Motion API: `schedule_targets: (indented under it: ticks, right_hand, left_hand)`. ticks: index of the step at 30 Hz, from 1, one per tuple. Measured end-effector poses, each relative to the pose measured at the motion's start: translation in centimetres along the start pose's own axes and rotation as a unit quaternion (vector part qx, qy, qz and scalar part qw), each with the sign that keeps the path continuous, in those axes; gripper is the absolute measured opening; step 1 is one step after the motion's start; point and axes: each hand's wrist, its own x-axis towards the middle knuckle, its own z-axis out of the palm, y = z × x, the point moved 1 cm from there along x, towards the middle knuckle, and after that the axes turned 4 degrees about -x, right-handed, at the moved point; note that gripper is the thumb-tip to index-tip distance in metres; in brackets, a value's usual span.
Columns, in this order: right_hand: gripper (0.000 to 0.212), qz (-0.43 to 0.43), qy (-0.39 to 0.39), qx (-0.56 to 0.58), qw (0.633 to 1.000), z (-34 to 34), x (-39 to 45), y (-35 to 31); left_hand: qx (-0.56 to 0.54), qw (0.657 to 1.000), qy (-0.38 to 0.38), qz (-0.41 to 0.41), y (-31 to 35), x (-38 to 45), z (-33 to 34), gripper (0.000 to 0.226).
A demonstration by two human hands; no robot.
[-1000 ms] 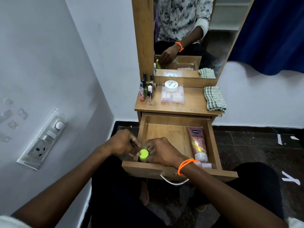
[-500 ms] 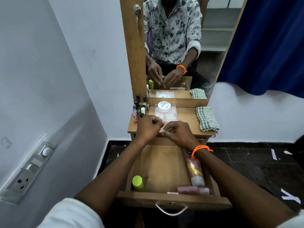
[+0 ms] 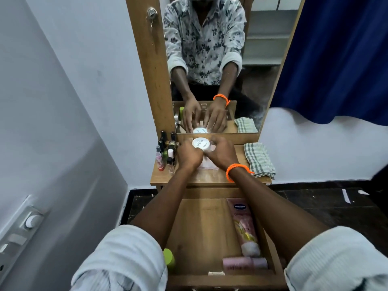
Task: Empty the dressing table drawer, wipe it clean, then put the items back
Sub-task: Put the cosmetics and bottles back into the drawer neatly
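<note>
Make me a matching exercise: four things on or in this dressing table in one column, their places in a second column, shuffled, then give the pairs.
1. white round jar
2. checked cloth
3. pink Vaseline tube
4. green-capped bottle

A. drawer, right side
B. tabletop, right end
C. drawer, front left corner
D. tabletop, between left hand and right hand

Pairs: 1-D, 2-B, 3-A, 4-C

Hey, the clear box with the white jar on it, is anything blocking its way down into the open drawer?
Nothing visible blocks it. Both hands, left hand and right hand, are on the clear box carrying the white jar. The drawer is bare in the middle; the pink tube lies along its right side, the green-capped bottle in the near-left corner.
</note>
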Motion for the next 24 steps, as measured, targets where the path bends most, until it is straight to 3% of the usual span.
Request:
schedule_targets:
  ticks: [2,5,7,15,24]
  right_hand:
    - [0.022,0.005,-0.015,0.0,1.0,0.4,0.5,0.0]
    - [0.009,0.006,-0.03,0.005,1.0,0.6,0.7,0.0]
    - [0.011,0.009,-0.024,0.02,0.999,0.3,0.6,0.1]
    - [0.038,-0.001,-0.023,0.091,0.996,-2.1,-1.5,0.6]
    - [0.062,-0.014,-0.073,0.147,0.986,-3.5,-6.5,3.6]
  left_hand:
    - [-0.002,1.0,-0.002,-0.006,-0.1,0.5,0.0,0.037]
    - [-0.017,1.0,0.004,-0.015,-0.2,0.7,0.1,0.04]
    - [-0.031,0.999,0.012,-0.023,0.0,0.6,0.1,0.038]
    - [-0.084,0.995,0.041,-0.034,0.5,-1.1,-0.2,0.021]
    - [-0.181,0.981,-0.034,-0.068,-1.9,-5.8,-1.6,0.033]
